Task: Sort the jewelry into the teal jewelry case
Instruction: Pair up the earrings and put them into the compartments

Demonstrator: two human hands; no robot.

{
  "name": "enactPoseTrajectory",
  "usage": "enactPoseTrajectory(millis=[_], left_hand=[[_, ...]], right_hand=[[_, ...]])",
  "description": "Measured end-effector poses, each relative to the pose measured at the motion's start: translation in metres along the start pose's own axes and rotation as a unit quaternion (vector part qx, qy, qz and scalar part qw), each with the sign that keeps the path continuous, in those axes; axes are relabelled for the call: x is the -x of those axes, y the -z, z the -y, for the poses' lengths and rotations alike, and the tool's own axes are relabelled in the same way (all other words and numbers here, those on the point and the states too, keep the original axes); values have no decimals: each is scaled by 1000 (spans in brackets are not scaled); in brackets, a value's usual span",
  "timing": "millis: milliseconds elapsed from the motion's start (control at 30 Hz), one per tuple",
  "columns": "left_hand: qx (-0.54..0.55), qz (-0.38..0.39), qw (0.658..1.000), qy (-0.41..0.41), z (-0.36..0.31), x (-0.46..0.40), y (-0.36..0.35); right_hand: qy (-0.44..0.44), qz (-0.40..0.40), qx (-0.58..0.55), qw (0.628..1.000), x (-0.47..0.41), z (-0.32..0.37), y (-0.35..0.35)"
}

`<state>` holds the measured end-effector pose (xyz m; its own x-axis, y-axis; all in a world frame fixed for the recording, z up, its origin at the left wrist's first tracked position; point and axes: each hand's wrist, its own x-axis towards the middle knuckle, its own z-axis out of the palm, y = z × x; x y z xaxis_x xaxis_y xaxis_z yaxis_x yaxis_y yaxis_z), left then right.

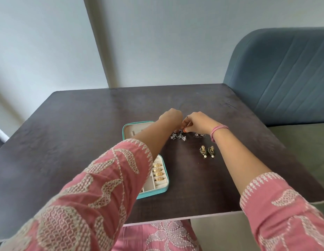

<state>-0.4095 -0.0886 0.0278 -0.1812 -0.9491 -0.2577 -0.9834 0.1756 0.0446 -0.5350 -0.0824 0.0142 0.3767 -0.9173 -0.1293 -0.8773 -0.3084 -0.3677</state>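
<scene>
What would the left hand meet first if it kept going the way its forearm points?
Probably only bare table; the left hand points away and slightly right, past the silver earrings. Depth is unclear.

Both arms reach forward; left hand and right hand meet, fingers curled downward, fingertips pinched together.

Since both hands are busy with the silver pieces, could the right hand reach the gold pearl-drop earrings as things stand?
Probably yes: the gold pearl-drop earrings lie uncovered on the table just beside the right hand's wrist.
</scene>
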Motion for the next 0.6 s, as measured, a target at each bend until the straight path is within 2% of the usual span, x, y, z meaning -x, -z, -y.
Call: enactPoseTrajectory(millis=[267, 367, 467, 600], left_hand=[[31, -4, 1000, -2, 0, 5, -3], [66, -28, 997, -15, -1, 12, 1], [49, -60, 997, -27, 3, 21, 8], [100, -102, 989, -27, 7, 37, 23]], right_hand=[[20, -12, 9, 1000, 8, 2, 7], [35, -17, -1, 999, 12, 4, 14], [46, -29, -17, 998, 17, 7, 25], [43, -44, -48, 997, 27, 10, 40]])
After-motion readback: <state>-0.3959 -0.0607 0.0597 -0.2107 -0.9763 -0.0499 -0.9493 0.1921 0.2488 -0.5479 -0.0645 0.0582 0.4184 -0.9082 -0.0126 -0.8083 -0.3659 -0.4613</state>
